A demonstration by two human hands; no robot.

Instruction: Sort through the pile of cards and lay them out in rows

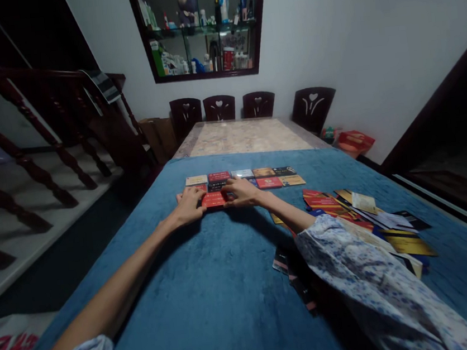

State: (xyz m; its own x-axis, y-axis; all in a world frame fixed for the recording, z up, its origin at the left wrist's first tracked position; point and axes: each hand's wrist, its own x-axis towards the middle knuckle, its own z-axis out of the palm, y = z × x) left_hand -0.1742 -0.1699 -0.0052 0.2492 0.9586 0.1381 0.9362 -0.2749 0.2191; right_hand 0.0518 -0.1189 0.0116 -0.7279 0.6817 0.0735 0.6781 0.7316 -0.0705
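Note:
My left hand [190, 206] pinches the left end of a red card [214, 200], and my right hand [239, 191] grips its right end. The card lies low over the blue cloth, just in front of two rows of cards. In the back row are a cream card [196, 180], another red card [219, 176], a whitish card [242, 173], an orange-brown card [263, 171] and a black card [285, 171]. The nearer row shows a red-and-white card [268, 183] and a yellow card [292, 180]; my fingers partly cover its left part.
A loose heap of mixed cards [359, 211] spreads at the right, partly under my right sleeve. Several black-and-pink cards [300, 288] lie nearer me. Blue cloth [181, 304] covers the table's near part; bare stone top [246, 135] shows beyond. Chairs [219, 108] stand at the far end.

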